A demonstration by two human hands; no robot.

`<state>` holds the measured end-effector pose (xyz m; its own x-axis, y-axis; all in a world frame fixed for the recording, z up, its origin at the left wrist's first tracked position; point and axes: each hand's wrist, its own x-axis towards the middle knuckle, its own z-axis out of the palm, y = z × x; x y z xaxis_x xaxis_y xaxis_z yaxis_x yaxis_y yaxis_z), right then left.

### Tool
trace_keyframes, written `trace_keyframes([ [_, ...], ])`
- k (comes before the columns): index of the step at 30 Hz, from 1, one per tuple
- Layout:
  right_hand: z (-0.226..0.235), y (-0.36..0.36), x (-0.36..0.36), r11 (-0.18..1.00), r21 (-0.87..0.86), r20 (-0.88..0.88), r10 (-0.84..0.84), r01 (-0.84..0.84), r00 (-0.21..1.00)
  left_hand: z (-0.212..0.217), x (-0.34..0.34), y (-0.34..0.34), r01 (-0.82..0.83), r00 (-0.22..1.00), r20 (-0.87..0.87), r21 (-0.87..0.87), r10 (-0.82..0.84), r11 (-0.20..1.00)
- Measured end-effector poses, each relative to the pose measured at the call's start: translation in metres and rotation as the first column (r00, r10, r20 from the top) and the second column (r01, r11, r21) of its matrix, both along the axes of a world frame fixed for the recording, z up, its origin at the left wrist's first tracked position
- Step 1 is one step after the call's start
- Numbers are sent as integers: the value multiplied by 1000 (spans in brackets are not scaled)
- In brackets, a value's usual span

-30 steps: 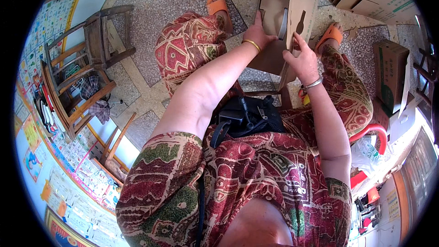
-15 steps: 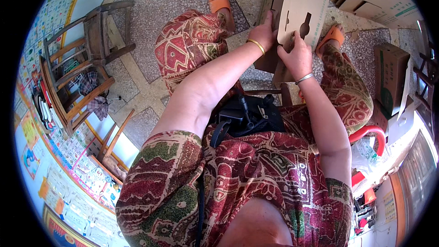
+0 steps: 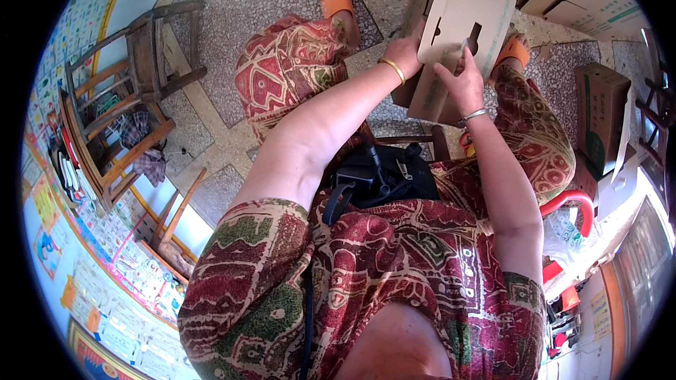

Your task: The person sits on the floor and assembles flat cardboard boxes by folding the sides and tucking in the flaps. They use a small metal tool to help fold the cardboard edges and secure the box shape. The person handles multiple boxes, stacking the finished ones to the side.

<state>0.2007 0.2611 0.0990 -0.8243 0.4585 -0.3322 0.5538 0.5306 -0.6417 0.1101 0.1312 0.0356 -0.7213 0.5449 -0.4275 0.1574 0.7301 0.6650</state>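
Head view: the held box [image 3: 454, 10] bears green lettering [image 3: 503, 15].

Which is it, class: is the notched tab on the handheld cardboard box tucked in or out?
Out: the notched tab shows at the edge of the cardboard box, its notch exposed beside the left hand.

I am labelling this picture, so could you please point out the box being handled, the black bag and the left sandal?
Box [image 3: 454, 17], head view: the slotted flap.
Black bag [image 3: 414, 187], head view: its right side.
Left sandal [image 3: 337, 4], head view: the orange strap.
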Motion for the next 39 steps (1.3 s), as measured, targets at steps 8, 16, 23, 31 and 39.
trace_keyframes([
  [8, -22, 12, 25, 928, -345, 112, -112, 144, 987, -28, 1, -11, 65, 995, 64, 134, -75, 989],
  [16, -33, 11, 34, 847, -506, 29, -175, 166, 984, -8, -14, -16, 160, 984, 67, 39, -163, 986],
  [23, -19, 15, 3, 629, -651, 22, -544, 425, 839, -9, -17, -10, 90, 985, 155, -98, -74, 991],
  [31, -58, 111, 43, 70, -996, -86, -664, -52, 743, -32, -15, -13, -97, 984, 151, 14, 94, 995],
  [39, -99, 143, 48, -31, -940, -271, -538, -340, 798, -38, -25, -19, -178, 977, 120, 20, 175, 984],
])
